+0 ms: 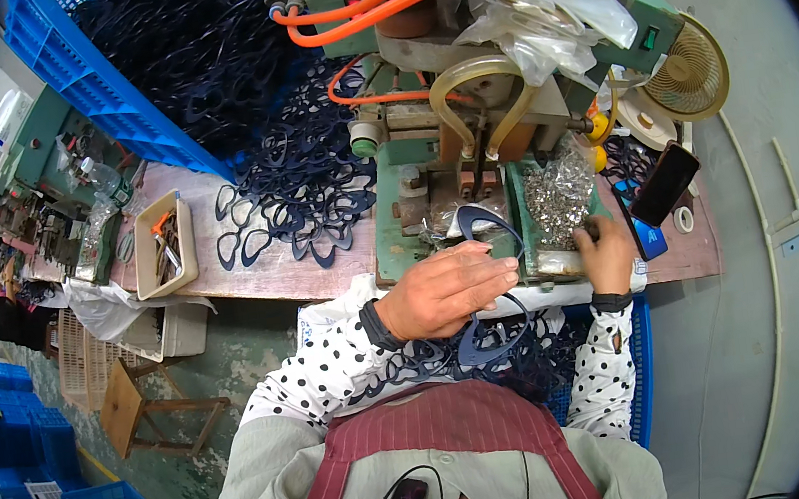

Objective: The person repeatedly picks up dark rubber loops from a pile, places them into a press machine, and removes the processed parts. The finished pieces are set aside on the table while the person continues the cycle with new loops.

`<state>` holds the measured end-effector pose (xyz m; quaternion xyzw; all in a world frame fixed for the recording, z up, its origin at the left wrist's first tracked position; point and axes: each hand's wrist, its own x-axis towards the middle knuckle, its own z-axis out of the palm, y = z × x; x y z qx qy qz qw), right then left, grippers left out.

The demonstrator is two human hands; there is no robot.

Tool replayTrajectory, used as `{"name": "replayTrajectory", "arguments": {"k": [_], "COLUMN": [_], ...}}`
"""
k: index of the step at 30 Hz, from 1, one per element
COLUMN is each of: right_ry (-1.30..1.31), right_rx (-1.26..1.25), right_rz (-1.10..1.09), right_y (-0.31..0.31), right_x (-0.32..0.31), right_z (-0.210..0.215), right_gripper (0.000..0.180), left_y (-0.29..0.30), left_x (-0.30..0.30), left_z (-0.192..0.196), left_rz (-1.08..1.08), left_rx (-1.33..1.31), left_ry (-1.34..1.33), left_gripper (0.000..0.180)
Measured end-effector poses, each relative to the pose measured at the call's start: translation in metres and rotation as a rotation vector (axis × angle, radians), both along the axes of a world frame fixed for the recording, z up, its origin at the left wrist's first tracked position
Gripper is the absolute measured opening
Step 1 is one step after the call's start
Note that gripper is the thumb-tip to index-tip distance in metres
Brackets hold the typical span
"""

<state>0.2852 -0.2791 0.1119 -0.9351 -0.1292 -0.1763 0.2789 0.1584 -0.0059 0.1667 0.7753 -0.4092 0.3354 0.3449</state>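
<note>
My left hand (446, 294) is closed on a flat dark blue piece (480, 348) with rounded loop openings. One loop rises above my fingers in front of the press, and the other hangs below them over my lap. My right hand (609, 260) is at the near right edge of a tray of small shiny metal parts (556, 197). Its thumb and fingers are pinched together, and whatever they hold is too small to make out. The green press (408, 238) stands straight ahead, its metal head just beyond the upper loop.
Similar loops (297, 197) lie heaped on the table's left, below a tilted blue crate (107, 96). More fill a blue basket (643, 349) at my lap. A tool bin (167, 245) stands left. A phone (665, 184), a tape roll (683, 219) and a fan (689, 68) are right.
</note>
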Motion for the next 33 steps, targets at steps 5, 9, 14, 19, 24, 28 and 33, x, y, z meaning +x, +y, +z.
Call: {"name": "replayTrajectory", "arguments": {"k": [5,9,14,19,24,28,33], "right_ry": [-0.264,-0.095,0.006,0.122,0.013,-0.003,-0.099], "right_rx": [-0.122,-0.149,-0.223,0.009,0.369,0.396,0.383], "right_rz": [-0.067,-0.081,-0.079,0.022,0.002,-0.073,-0.11], "right_y": [0.012,-0.006,-0.004,0.018,0.022,0.02,0.021], "right_x": [-0.006,0.002,-0.013,0.019,0.021,0.017,0.016], "right_z": [0.008,0.0,-0.001,-0.025,-0.038,-0.042,-0.043], "right_gripper": [0.037,0.045,0.038,0.019,0.011,0.013,0.014], "left_y": [-0.003,-0.002,-0.005,-0.005,-0.001,0.034,0.096], "left_x": [-0.003,-0.004,-0.002,-0.004,-0.019,-0.038,-0.032], "left_z": [-0.005,-0.004,-0.007,-0.006,0.0,-0.061,-0.097], "left_rz": [0.044,0.039,0.03,0.034,0.204,0.461,1.316], "left_rx": [-0.007,-0.004,-0.072,-0.089,0.099,-0.057,-0.043], "left_ry": [0.004,-0.004,-0.027,-0.031,-0.083,0.042,0.392], "left_gripper": [0.039,0.039,0.042,0.04,0.038,0.031,0.017]}}
